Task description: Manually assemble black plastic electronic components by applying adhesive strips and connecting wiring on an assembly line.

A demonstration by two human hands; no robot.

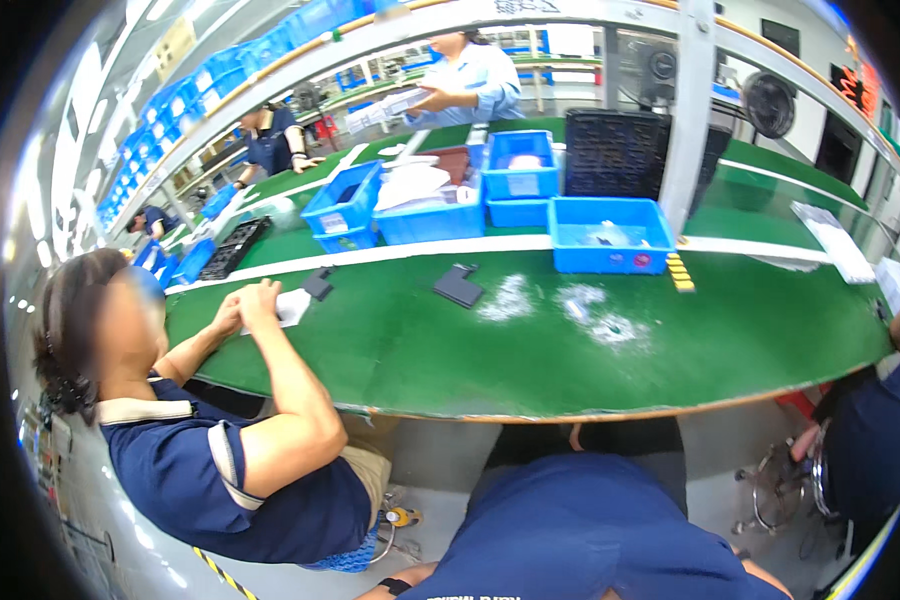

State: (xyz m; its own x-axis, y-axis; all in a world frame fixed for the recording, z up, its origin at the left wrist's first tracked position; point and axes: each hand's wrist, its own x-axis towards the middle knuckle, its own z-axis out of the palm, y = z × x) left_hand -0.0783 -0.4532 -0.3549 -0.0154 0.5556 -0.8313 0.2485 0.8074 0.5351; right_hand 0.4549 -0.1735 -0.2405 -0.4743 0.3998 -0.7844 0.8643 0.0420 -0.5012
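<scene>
Neither of my hands shows. Only a bit of my left arm with a black band (395, 586) and a sliver of my right arm (765, 577) appear at the lower edge, beside my dark blue shirt. In front of me is the green work table (450, 365). On it lies a flat black part (458, 287) with a notched outline. Right of that, whitish shiny patches (610, 325) mark the surface; whether they are clear plastic or glare I cannot tell. Beyond them stands a blue bin (610, 262) with clear plastic inside.
At my left a seated co-worker (170, 440) handles a white piece (292, 306) near a small black part (318, 283). More blue bins (428, 226), a black tray (615, 155) and a metal post (688, 120) stand farther back. Another person (875, 430) is at the right.
</scene>
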